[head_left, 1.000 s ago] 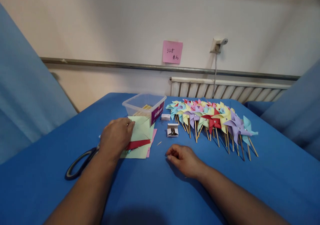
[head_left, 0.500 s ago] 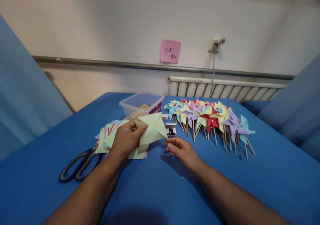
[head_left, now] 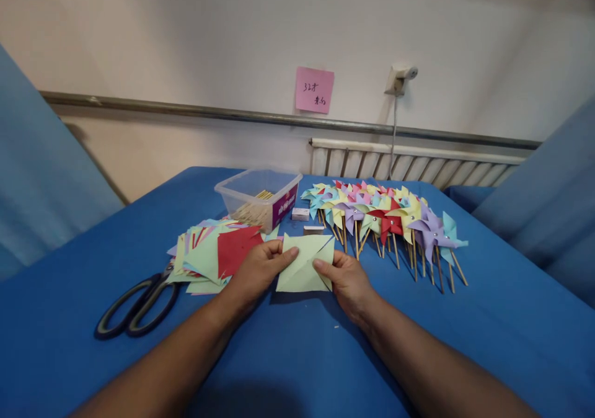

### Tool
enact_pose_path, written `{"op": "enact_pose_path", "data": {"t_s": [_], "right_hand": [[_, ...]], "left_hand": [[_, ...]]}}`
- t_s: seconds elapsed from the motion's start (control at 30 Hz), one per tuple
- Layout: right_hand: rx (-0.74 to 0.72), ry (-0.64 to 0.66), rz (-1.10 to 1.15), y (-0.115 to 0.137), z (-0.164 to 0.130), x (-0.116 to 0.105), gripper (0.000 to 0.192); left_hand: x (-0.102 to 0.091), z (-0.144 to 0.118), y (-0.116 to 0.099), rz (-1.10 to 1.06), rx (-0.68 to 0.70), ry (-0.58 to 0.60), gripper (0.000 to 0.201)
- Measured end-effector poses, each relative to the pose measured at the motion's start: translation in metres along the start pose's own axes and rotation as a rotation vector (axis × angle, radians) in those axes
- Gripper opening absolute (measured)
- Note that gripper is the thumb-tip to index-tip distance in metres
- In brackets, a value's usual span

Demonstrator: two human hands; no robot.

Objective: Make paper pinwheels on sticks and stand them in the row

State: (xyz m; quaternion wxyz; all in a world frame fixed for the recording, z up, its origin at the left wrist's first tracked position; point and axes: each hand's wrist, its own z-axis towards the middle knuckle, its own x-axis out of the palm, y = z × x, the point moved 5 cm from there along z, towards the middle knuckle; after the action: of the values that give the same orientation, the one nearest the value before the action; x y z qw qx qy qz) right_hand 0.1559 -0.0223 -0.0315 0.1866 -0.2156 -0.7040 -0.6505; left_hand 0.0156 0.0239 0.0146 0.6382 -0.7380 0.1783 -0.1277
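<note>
Your left hand (head_left: 258,268) and right hand (head_left: 346,276) pinched opposite edges of the green paper square (head_left: 304,264), forearms angled inward.

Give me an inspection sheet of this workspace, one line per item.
Surface: table under a blue cloth.
Job's things: light green paper square, creased along its diagonals, held at both sides; stack of paper squares, a red one on top.
Clutter: scissors left of the stack; clear tub of sticks; row of finished pinwheels; two small boxes by the tub.
Hands: left hand and right hand each pinch the green square.
Cables: one cord hangs from a wall socket.
Surroundings: pink note on the wall, rail, radiator, blue screens at both sides.
</note>
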Motion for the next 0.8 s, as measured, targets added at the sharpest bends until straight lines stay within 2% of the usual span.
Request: {"op": "enact_pose_path", "data": {"t_s": [0.13, 0.23, 0.5, 0.8], "right_hand": [[-0.030, -0.053, 0.002, 0.0035, -0.0010, -0.0014, 0.041], [-0.024, -0.051, -0.004, 0.0038, -0.0026, 0.0002, 0.037], [-0.018, -0.045, -0.044, -0.0003, -0.0039, 0.0032, 0.037], [-0.038, -0.014, -0.034, -0.0022, -0.0025, 0.0038, 0.035]], "left_hand": [[0.0102, -0.0040, 0.0063, -0.153, -0.078, 0.127, 0.036], [0.0092, -0.0035, 0.0077, -0.169, -0.069, 0.100, 0.039], [0.0014, 0.0009, 0.0095, -0.178, -0.040, -0.002, 0.032], [0.0027, 0.0000, 0.0094, -0.177, -0.057, -0.003, 0.029]]}}
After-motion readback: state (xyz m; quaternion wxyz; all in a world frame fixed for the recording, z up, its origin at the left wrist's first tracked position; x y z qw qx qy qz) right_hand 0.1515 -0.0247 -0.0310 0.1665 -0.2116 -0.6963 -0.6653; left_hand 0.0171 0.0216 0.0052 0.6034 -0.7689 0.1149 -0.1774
